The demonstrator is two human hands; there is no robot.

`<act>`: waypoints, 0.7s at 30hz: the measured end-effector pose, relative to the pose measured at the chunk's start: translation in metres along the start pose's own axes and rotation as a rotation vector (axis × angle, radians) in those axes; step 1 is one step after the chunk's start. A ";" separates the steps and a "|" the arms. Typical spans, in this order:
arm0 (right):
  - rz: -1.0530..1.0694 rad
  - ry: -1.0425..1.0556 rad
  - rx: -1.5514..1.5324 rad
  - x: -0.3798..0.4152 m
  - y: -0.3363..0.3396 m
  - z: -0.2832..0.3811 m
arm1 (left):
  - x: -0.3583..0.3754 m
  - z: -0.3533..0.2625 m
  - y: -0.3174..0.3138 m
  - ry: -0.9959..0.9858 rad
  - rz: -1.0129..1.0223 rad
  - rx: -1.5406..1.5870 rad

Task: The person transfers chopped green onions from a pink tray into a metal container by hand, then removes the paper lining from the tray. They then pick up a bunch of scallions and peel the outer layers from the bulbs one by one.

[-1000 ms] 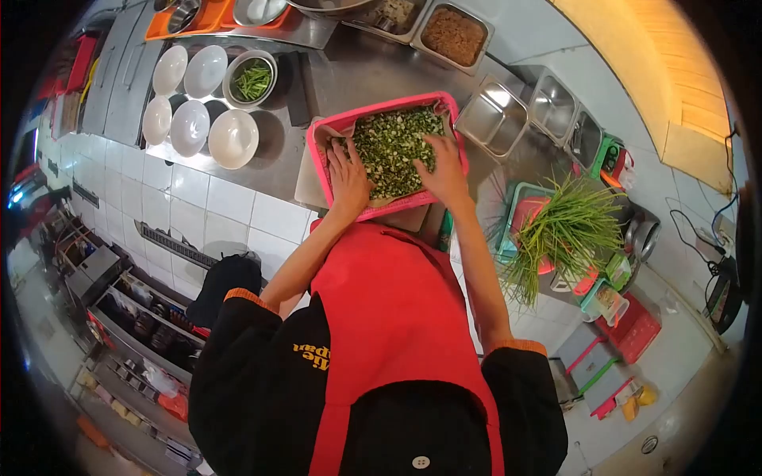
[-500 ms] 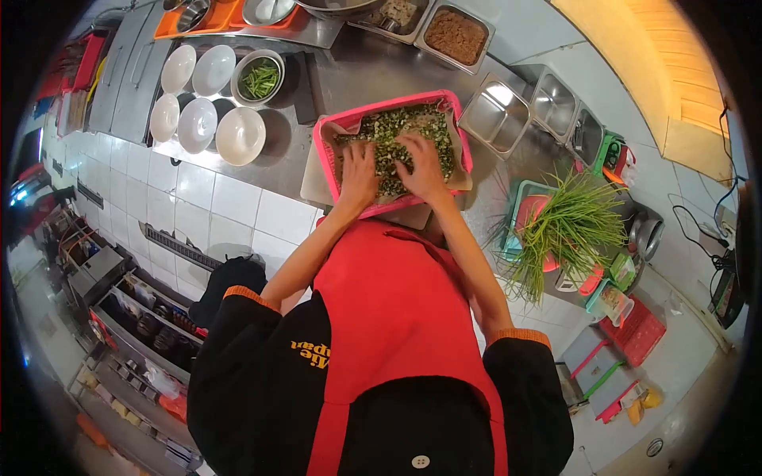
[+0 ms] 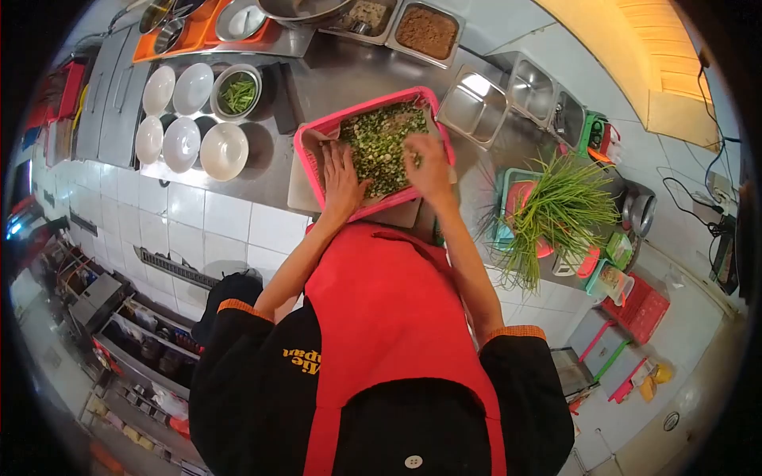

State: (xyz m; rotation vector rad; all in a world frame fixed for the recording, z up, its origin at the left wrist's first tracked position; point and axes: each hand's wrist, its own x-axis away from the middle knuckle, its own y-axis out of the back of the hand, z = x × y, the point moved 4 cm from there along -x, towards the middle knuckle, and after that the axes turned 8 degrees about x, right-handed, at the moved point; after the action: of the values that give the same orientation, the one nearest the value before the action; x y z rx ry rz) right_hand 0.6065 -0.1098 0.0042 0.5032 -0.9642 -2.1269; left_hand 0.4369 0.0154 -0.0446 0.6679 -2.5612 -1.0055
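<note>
A pink basket (image 3: 307,168) with a pale lining holds chopped green onions (image 3: 381,147), spread across its bottom. My left hand (image 3: 343,186) lies at the basket's left side, fingers stretched out over the lining and the edge of the greens. Over the right part of the greens is my right hand (image 3: 431,176), its fingers loosely bent and the thumb apart from them. I see nothing held in it, though the fingertips are partly hidden and slightly blurred. Under the basket a pale cutting board (image 3: 302,190) shows along the near edge.
White bowls (image 3: 224,151) stand to the left, beside a bowl of cut green stalks (image 3: 238,94). Steel pans (image 3: 474,107) sit to the right, and a pan of brown crumbly food (image 3: 427,32) at the back. Long green onions (image 3: 563,210) overhang a teal basket (image 3: 505,230) at the right.
My left hand has shifted from the greens toward the basket's left wall. My right hand has moved toward the right side, its fingers now more bent. The camera view has shifted slightly.
</note>
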 end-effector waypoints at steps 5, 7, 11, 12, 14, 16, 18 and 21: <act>0.066 -0.229 0.104 -0.001 0.002 -0.020 | 0.009 -0.003 -0.006 -0.040 0.067 0.056; 0.209 -0.210 0.408 0.015 -0.015 -0.010 | 0.004 -0.025 0.014 0.050 0.103 -0.070; 0.240 -0.230 0.449 0.023 -0.047 0.003 | -0.002 -0.010 0.004 0.215 0.116 -0.162; 0.207 -0.200 0.297 0.022 -0.060 0.000 | -0.004 -0.005 -0.003 0.110 0.067 -0.177; 0.218 -0.182 -0.017 0.016 -0.066 0.007 | -0.014 0.011 -0.011 0.041 0.026 -0.045; 0.208 -0.186 -0.067 0.008 -0.059 0.008 | -0.018 0.003 0.005 -0.047 -0.064 0.044; 0.116 -0.140 0.004 0.000 -0.043 0.006 | -0.021 -0.018 0.035 0.001 -0.039 0.042; 0.047 -0.027 0.133 -0.026 -0.032 -0.002 | -0.020 -0.005 0.026 -0.042 0.025 0.055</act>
State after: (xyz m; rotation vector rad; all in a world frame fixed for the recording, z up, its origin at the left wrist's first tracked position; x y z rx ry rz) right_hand 0.6098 -0.0769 -0.0202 0.5132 -1.1273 -2.0419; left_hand 0.4478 0.0397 -0.0256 0.6333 -2.6357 -0.9541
